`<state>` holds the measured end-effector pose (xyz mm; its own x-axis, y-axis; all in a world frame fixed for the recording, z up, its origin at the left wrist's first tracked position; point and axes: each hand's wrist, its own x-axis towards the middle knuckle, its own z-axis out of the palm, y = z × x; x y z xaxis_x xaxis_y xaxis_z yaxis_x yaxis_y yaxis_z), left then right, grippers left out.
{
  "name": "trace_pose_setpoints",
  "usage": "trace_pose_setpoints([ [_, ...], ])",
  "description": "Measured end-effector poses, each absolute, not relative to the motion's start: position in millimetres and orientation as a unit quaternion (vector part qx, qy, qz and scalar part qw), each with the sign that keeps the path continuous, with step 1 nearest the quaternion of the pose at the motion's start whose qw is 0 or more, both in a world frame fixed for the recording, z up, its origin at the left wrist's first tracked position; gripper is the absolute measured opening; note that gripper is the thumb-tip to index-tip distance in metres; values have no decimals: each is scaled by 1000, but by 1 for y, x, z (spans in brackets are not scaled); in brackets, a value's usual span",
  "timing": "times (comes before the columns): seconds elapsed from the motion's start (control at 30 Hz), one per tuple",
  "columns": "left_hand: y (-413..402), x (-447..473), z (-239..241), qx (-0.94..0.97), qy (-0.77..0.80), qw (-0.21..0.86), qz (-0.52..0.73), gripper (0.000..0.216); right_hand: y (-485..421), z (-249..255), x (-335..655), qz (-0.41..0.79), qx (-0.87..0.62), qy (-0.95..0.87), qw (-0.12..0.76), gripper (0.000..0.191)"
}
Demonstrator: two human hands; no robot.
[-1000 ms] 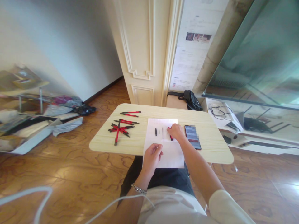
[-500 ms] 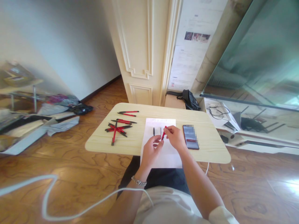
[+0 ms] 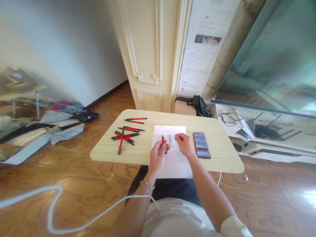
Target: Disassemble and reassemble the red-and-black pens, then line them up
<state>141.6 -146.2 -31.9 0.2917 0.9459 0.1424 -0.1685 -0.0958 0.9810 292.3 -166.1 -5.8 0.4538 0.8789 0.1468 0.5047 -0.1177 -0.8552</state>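
Above the paper (image 3: 174, 168), the left hand (image 3: 157, 154) grips the barrel (image 3: 163, 140), far end clear, likely for access; the right hand (image 3: 184, 144) has fingertips nearly meeting, contents unclear. On the paper between them lies the refill (image 3: 170, 141).

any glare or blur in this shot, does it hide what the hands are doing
In the head view, glare sits on the wooden floor at lower right and reflections cross the glossy screen; the head view's left-edge clutter is soft; mid head view, the red barrel in the left hand shows plainly, but detail is too coarse to tell whether the right hand pinches anything.
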Motion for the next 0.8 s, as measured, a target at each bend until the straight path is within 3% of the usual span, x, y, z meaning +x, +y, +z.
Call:
trace_pose_setpoints([
  [0.2, -143, 142, -45, 556, 372, 566, 482, 41, -150, -27, 314, 175, -770, -526, 317, 21],
  [0.4, -145, 140, -50, 592, 383, 544, 456, 39, -142, -29, 307, 155, -787, -543, 247, 22],
  [0.67, -147, 140, -49, 605, 389, 526, 454, 39, -140, -34, 302, 126, -789, -554, 235, 17],
  [0.8, -149, 141, -47, 597, 381, 539, 456, 38, -141, -32, 302, 146, -778, -525, 313, 14],
])
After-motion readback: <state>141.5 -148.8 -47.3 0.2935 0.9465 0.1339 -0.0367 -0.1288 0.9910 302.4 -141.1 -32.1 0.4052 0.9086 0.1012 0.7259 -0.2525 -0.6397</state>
